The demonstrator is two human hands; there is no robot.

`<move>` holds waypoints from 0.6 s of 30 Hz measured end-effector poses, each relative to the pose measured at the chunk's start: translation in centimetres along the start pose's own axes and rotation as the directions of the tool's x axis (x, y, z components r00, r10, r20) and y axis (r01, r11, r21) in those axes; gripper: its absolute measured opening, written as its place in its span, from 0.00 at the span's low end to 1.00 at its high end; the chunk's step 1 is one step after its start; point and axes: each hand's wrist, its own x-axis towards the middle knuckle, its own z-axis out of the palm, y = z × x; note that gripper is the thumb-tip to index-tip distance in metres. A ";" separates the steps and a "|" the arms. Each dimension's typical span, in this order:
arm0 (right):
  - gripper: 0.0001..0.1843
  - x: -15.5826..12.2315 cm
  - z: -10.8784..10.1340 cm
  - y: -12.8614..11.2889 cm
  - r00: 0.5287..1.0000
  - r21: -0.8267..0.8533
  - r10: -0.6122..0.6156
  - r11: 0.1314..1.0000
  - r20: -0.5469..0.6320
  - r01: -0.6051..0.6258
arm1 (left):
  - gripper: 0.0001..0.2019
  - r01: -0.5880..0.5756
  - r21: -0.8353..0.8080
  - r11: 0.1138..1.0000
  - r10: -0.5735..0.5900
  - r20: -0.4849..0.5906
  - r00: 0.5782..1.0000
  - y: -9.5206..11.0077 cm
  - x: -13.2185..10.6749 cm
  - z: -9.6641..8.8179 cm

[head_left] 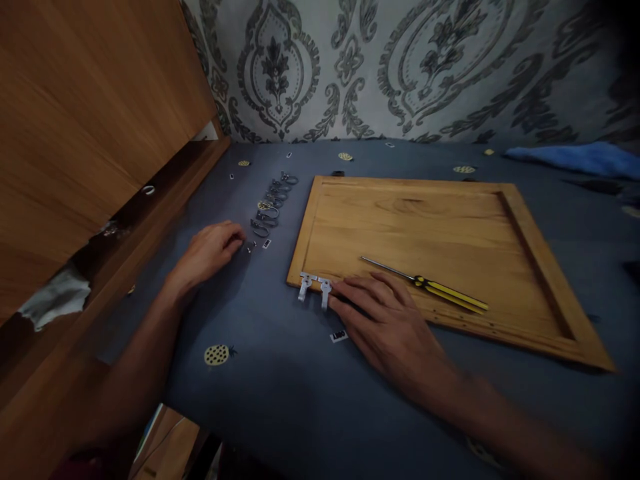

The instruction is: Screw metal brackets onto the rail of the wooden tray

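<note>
A wooden cabinet door panel (pixel 425 227) lies flat on a blue-grey patterned sheet (pixel 270 373). My right hand (pixel 385 320) rests on the panel's near left corner, fingers stretched flat and touching a metal hinge (pixel 315 285) that sits at the panel's edge. A screwdriver with a yellow-and-black handle (pixel 435 287) lies on the panel just right of that hand. My left hand (pixel 210 252) lies on the sheet with its fingers curled, the fingertips at small screws (pixel 251 247) beside a row of metal hinges (pixel 273 200).
A wooden cabinet side (pixel 90 120) rises along the left, with a white rag (pixel 55 300) on its lower ledge. Patterned wallpaper (pixel 400 67) backs the scene. A blue cloth (pixel 575 159) lies at the far right. A small dark piece (pixel 339 335) lies near my right hand.
</note>
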 end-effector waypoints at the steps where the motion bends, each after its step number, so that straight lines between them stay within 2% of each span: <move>1: 0.14 0.0 0.0 0.0 1.000 -0.002 -0.001 1.000 0.003 0.001 | 0.10 0.005 0.000 1.000 -0.005 0.001 1.000 0.0 0.0 0.1; 6: 0.14 0.1 0.0 -0.1 1.000 -0.017 -0.006 1.000 -0.007 0.006 | 0.12 0.023 -0.002 1.000 -0.023 0.013 1.000 0.3 0.2 0.5; 18: 0.12 0.3 0.0 -0.2 0.999 0.003 -0.009 1.000 -0.033 0.009 | 0.09 -0.005 -0.062 0.998 0.011 0.108 0.994 0.4 -0.1 -0.3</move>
